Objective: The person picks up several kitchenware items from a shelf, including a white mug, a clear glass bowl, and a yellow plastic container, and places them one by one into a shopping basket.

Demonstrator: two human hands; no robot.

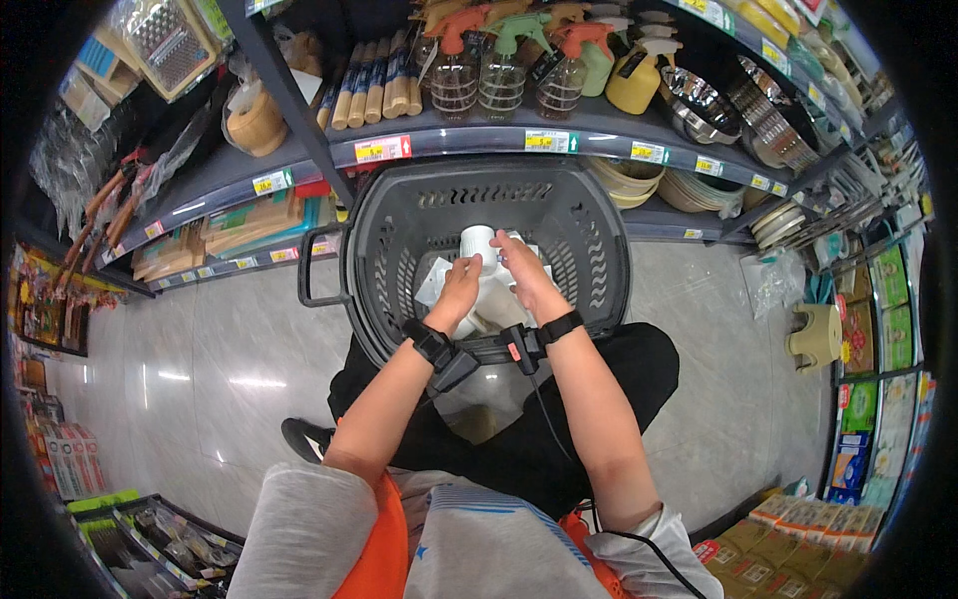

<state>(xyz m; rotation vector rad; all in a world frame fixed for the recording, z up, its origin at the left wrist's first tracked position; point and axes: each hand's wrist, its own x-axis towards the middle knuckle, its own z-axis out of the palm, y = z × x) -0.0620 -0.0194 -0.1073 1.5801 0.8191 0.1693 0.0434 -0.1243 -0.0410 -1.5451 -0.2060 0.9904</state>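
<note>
Inside a dark grey plastic shopping basket (486,171) sits a white cylindrical container (474,241), held between my two hands. My left hand (461,287) has its fingertips at the container's lower left edge. On the other side, the fingers of my right hand (526,271) rest against its right edge. Several white and clear-wrapped items (500,303) lie beneath my hands, partly hidden by them, so their kind is hard to tell. Each wrist wears a black strap with a small device.
The basket's handle (305,268) juts out left. A shelf edge (479,141) runs just beyond the basket, carrying spray bottles (500,78), wooden rolling pins (374,86) and metal bowls (700,105). Grey tiled floor (224,367) lies both sides. A yellow stool (812,337) stands right.
</note>
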